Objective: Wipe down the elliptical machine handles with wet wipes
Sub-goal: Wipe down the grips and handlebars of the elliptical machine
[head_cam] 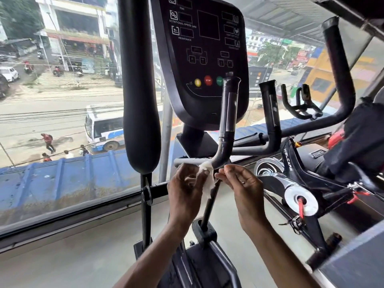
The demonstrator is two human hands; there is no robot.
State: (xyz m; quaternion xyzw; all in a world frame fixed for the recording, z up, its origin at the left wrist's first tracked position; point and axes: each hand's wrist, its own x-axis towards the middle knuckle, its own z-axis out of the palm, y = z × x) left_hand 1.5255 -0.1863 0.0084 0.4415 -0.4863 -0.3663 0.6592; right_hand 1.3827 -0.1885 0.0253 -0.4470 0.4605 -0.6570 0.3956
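in the head view, the left hand point(186, 183) held a crumpled white wet wipe point(207, 175) in its curled fingers, just under the bend where the upright handle point(228, 113) met the grey crossbar point(187, 162). the right hand point(241, 183) pinched the wipe's right edge with its fingertips. the console point(203, 48) stood above.

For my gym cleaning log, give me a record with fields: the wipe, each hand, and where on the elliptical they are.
wipe: white wet wipe, bunched, at the grey crossbar
left hand: grips the wipe
right hand: appears to pinch the wipe's right edge
spot: where the crossbar meets the upright handle, below the console
console: displays dark
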